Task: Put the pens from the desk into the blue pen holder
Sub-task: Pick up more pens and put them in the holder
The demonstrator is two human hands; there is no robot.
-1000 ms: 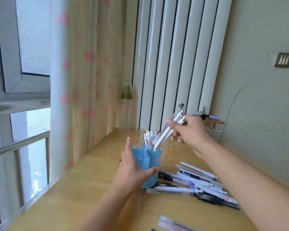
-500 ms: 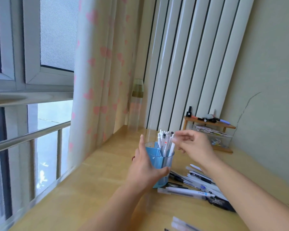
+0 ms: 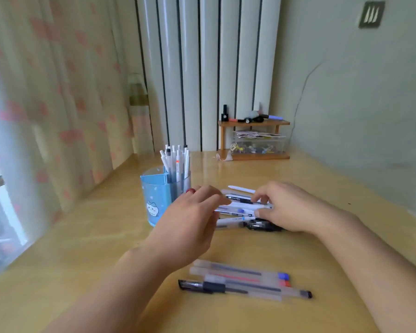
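Nearest the viewer, below both hands, a small group of capped gel pens (image 3: pixel 245 281) is seen lying side by side on the counter (image 3: pixel 87 255), well apart from either hand. Beyond them, the left hand (image 3: pixel 190 219) and the right hand (image 3: pixel 291 207) are lowered onto a pile of pens (image 3: pixel 240 209) lying between them. The fingers of both hands are curled loosely over the ends of the pile; whether any pen is actually gripped cannot be told, since the frame is blurred there. One white pen (image 3: pixel 241 188) is seen at the far edge of the pile, just beyond the right hand's fingertips. Just left of the left hand and slightly farther, the blue pen holder (image 3: pixel 154 198) stands upright, with a cluster of white pens (image 3: pixel 175 162) standing in its rear compartment. Farther still, beyond the right hand, a small wooden shelf (image 3: pixel 253 140) is set against the wall.
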